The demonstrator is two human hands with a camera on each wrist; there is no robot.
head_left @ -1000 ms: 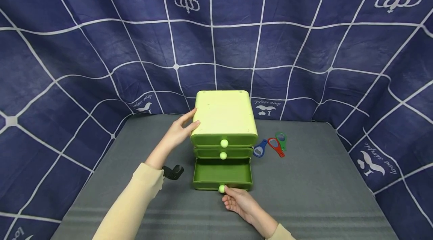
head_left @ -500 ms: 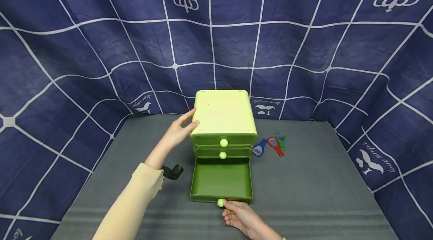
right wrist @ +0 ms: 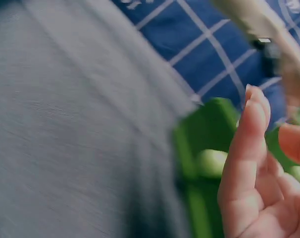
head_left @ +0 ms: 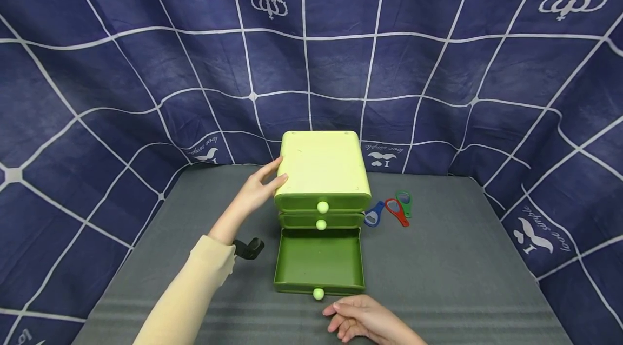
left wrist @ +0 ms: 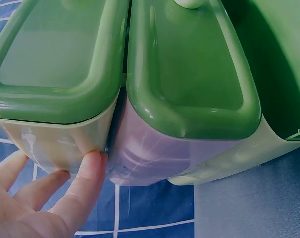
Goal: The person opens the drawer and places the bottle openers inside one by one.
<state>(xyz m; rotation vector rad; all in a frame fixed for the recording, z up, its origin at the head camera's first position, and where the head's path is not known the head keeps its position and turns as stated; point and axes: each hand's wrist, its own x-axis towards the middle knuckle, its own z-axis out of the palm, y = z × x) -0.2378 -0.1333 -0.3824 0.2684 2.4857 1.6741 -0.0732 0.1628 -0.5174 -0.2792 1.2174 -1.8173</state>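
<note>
A green box with three drawers [head_left: 323, 164] stands mid-table, its bottom drawer [head_left: 319, 261] pulled out and holding nothing visible. My left hand [head_left: 253, 191] rests on the box's upper left side; in the left wrist view the fingertips of that hand [left wrist: 51, 208] touch the side of the top section. Just right of and below the bottom drawer's round knob [head_left: 318, 294], my right hand [head_left: 365, 319] hangs with fingers relaxed, apart from the knob. In the right wrist view the same hand [right wrist: 261, 193] holds nothing beside a pale knob [right wrist: 212, 163].
Blue [head_left: 373, 214], red [head_left: 397, 212] and green [head_left: 404, 203] bottle openers lie to the right of the box. A black strap-like piece [head_left: 249, 249] shows by the left wrist. A blue grid-patterned curtain [head_left: 340, 64] surrounds the grey table [head_left: 462, 258].
The bottom drawer has come further out toward me. My right hand has let go of its knob and moved down and right. The left hand stays on the box.
</note>
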